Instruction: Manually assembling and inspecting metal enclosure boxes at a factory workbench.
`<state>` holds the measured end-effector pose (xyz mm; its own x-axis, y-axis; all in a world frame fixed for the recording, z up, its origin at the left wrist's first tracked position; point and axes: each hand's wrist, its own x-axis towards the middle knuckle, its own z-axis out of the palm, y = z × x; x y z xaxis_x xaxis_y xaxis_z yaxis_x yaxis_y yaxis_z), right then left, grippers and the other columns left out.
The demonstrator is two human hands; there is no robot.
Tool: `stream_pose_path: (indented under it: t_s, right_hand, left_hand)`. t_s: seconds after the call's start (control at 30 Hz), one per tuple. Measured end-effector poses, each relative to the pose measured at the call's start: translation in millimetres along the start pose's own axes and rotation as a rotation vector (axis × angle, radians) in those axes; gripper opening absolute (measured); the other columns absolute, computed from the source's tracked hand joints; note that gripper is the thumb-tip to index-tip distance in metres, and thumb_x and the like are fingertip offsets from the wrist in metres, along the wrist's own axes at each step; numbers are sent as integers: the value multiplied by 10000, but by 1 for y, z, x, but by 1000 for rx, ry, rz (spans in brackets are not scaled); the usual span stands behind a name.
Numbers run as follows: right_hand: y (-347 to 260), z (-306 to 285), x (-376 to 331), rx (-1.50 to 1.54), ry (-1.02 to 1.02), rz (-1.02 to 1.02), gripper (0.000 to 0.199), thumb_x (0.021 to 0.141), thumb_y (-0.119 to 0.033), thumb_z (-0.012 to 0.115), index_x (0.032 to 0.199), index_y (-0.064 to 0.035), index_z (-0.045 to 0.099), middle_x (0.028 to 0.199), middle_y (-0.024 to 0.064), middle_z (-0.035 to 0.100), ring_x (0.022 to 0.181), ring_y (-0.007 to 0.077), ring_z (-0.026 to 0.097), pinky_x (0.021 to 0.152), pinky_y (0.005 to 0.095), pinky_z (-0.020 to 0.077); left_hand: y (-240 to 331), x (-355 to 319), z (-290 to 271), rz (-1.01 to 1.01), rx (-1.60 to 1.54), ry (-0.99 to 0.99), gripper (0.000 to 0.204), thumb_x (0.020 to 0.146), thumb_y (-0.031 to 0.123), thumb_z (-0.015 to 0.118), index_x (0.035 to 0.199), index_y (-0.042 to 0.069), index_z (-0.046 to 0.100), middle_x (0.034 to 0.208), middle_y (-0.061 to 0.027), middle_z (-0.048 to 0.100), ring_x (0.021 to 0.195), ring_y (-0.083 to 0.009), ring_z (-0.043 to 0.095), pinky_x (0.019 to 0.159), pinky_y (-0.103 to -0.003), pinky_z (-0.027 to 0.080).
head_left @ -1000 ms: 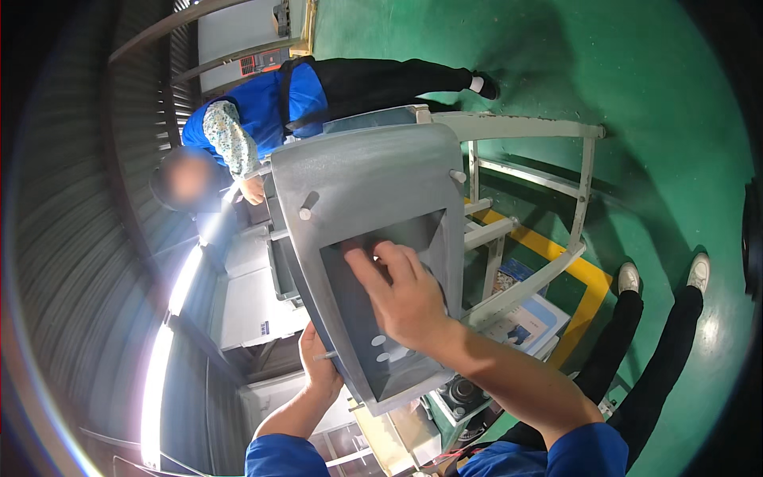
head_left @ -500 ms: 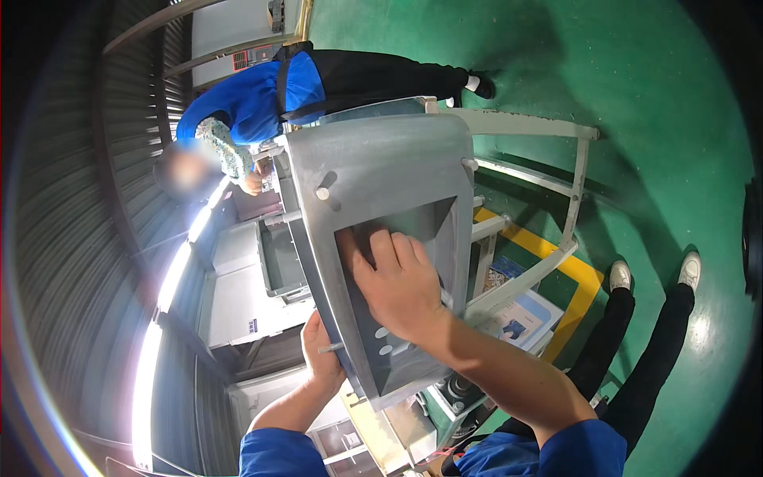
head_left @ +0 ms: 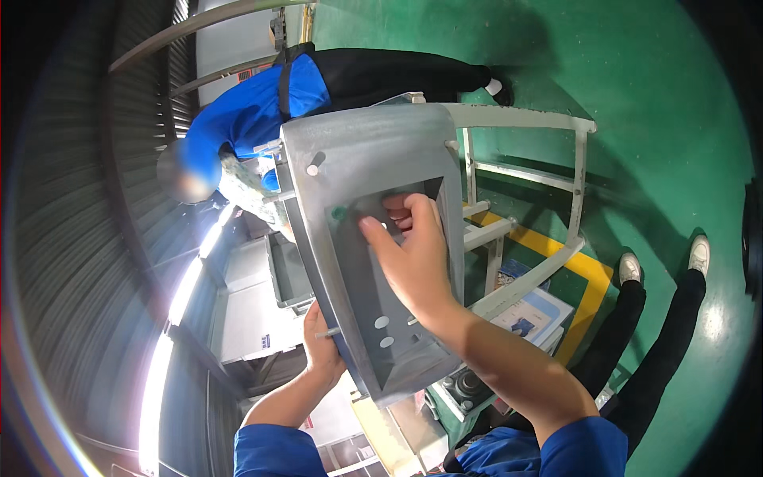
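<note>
A grey metal housing (head_left: 373, 155) with a deep rectangular recess stands tilted in front of me, with short pegs sticking out of its face and sides. My left hand (head_left: 322, 350) grips its lower left edge, some fingers hidden behind it. Inside the recess is my right hand (head_left: 417, 258), fingers curled and thumb spread away from them, with nothing visible held. Left of its thumb, a small green spot (head_left: 339, 213) shows on the recess floor. Nearer to me on that floor are two pale round spots (head_left: 381, 322), perhaps holes.
A pale metal frame (head_left: 580, 183) extends to the right, over a box (head_left: 532, 314) and a yellow floor line (head_left: 592, 306). Beyond the housing, a co-worker in a blue top (head_left: 306, 83) bends over. A grey tray (head_left: 290, 270) lies to the left.
My right hand has drawn back from the recess's left side, its thumb now apart from the fingers. The green spot has come into sight. My left hand keeps its grip.
</note>
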<state>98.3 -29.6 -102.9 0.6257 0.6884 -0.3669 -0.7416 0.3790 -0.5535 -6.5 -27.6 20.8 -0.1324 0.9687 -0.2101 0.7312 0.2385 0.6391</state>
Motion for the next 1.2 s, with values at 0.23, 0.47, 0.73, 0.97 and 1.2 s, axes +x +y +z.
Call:
stream_pose_path:
  t_s: [0.23, 0.47, 0.73, 0.97, 1.2]
  right_hand:
    - [-18, 30, 12, -301, 270, 226, 501, 606, -273, 762, 862, 32, 459, 919, 143, 465, 873, 274, 454, 767, 371, 376]
    - [2, 27, 11, -83, 215, 221, 476, 590, -230, 758, 891, -15, 459, 933, 130, 449, 892, 290, 437, 787, 383, 360]
    - [-14, 25, 16, -39, 189, 336, 501, 576, -238, 765, 908, -19, 460, 940, 134, 445, 903, 293, 444, 784, 379, 378]
    - [-15, 32, 10, -298, 273, 250, 369, 603, -72, 729, 866, 8, 483, 920, 85, 419, 815, 181, 458, 700, 297, 419]
    - [2, 25, 18, 25, 196, 313, 462, 603, -242, 755, 901, -24, 479, 920, 111, 467, 887, 282, 459, 774, 391, 394]
  left_hand:
    - [-4, 2, -6, 38, -16, -82, 214, 902, 217, 400, 973, 48, 510, 855, -56, 580, 738, -144, 585, 633, -269, 504]
    - [-2, 4, 0, 48, -17, -93, 218, 927, 143, 344, 929, 26, 528, 778, -33, 584, 650, -95, 571, 558, -226, 474]
    - [-7, 8, -3, 69, 15, -74, 224, 920, 139, 353, 937, 16, 540, 756, -28, 592, 626, -95, 571, 541, -231, 475]
    - [-5, 5, 0, 37, -31, -60, 197, 908, 141, 380, 925, 20, 534, 766, -36, 590, 621, -92, 563, 535, -231, 472]
    - [-7, 13, -8, 41, 2, -126, 170, 870, 162, 440, 943, 35, 528, 802, -48, 590, 667, -129, 586, 570, -251, 498]
